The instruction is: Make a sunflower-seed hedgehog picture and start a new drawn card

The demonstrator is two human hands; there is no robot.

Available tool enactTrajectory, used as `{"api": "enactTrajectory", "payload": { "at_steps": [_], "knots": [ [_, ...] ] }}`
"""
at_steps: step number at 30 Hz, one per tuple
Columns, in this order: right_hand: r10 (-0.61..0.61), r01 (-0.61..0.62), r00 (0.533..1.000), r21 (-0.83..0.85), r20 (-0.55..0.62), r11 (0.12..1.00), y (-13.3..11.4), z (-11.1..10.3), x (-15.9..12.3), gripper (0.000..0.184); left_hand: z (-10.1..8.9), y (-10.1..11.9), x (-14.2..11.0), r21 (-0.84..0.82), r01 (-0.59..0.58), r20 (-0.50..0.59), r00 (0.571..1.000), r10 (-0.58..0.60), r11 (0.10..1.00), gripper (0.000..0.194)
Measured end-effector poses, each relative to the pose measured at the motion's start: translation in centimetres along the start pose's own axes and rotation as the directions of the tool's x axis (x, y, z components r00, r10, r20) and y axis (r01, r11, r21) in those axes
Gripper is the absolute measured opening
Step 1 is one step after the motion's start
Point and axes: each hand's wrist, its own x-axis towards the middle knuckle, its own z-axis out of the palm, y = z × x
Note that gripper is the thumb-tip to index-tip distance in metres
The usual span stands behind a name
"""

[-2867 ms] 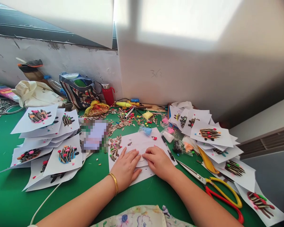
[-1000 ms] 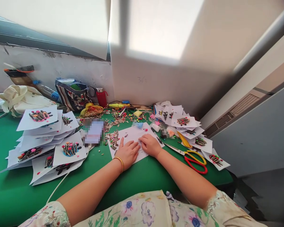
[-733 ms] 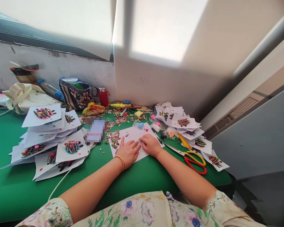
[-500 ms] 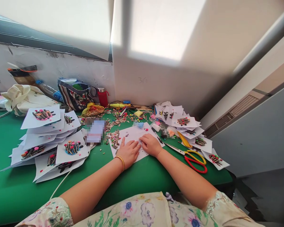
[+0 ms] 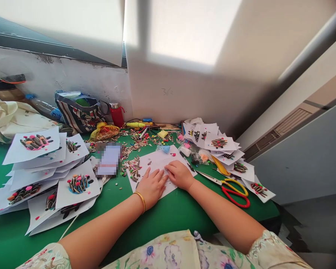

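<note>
A sheet of white paper [image 5: 152, 157] lies on the green table under both hands. My left hand [image 5: 151, 184], with a gold bangle at the wrist, rests on it with fingers stretched out flat. Beside it, my right hand [image 5: 180, 174] is closed, thumb and fingertips pressed together near the left fingertips. A small greyish patch shows at those fingertips, too small to name. Striped sunflower seeds [image 5: 134, 167] lie on the paper's left part, some with coloured dabs. A pink ball [image 5: 173, 154] and a blue lump [image 5: 164, 149] are at its far edge.
Stacked seed-picture cards [image 5: 78, 186] stand on the left, another card pile [image 5: 220, 143] on the right. Scissors [image 5: 235, 192] with red and yellow handles lie right of my hand. A blurred-out phone [image 5: 109, 160], loose seeds, a red bottle [image 5: 117, 116] and bags are farther back.
The view has shifted slightly, so the left-hand cards sit farther left and nearer. Both hands stay on the paper in almost the same pose.
</note>
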Motion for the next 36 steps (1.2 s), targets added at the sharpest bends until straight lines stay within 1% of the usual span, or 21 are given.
{"api": "enactTrajectory", "payload": {
  "at_steps": [7,12,17,21,26,28,32,34,36],
  "knots": [
    [0.011,-0.011,1.000,0.000,0.026,1.000,-0.1,-0.1,0.1,0.028,-0.1,-0.5,-0.4,-0.060,0.019,0.041,0.999,-0.017,0.998,0.040],
    [0.013,-0.015,1.000,0.051,0.029,0.999,0.1,-0.1,0.2,0.027,-0.3,-0.9,-0.3,-0.084,0.030,0.062,0.998,-0.025,0.996,0.041],
    [0.022,-0.025,0.999,0.090,0.033,0.996,0.3,-0.2,0.4,0.025,-0.6,-0.6,-0.4,-0.067,0.009,0.038,0.999,-0.007,0.998,0.039],
    [0.018,-0.021,0.999,0.103,0.035,0.994,0.3,-0.1,0.2,0.025,-0.9,-0.1,-0.8,-0.062,-0.070,-0.001,0.998,0.070,0.996,0.036],
    [0.035,-0.039,0.998,0.078,0.057,0.996,0.2,0.0,0.1,0.026,-0.6,0.0,-1.3,-0.053,-0.155,-0.022,0.988,0.154,0.986,0.034],
    [0.043,-0.047,0.997,0.057,0.063,0.997,0.1,0.1,0.2,0.027,-0.5,-0.1,-1.4,-0.038,-0.220,-0.033,0.975,0.219,0.975,0.033],
    [0.050,-0.053,0.996,0.032,0.074,0.998,-0.1,-0.1,0.3,0.028,-0.7,0.2,-1.6,0.010,-0.351,-0.083,0.933,0.350,0.936,0.029],
    [0.051,-0.054,0.996,0.032,0.072,0.998,-0.2,-0.1,0.3,0.027,-1.0,0.7,-1.4,0.027,-0.372,-0.091,0.923,0.373,0.928,0.027],
    [0.049,-0.051,0.997,0.035,0.064,0.998,-0.2,-0.1,0.3,0.028,-1.3,1.4,-1.0,0.031,-0.367,-0.066,0.927,0.368,0.930,0.025]
  ]
}}
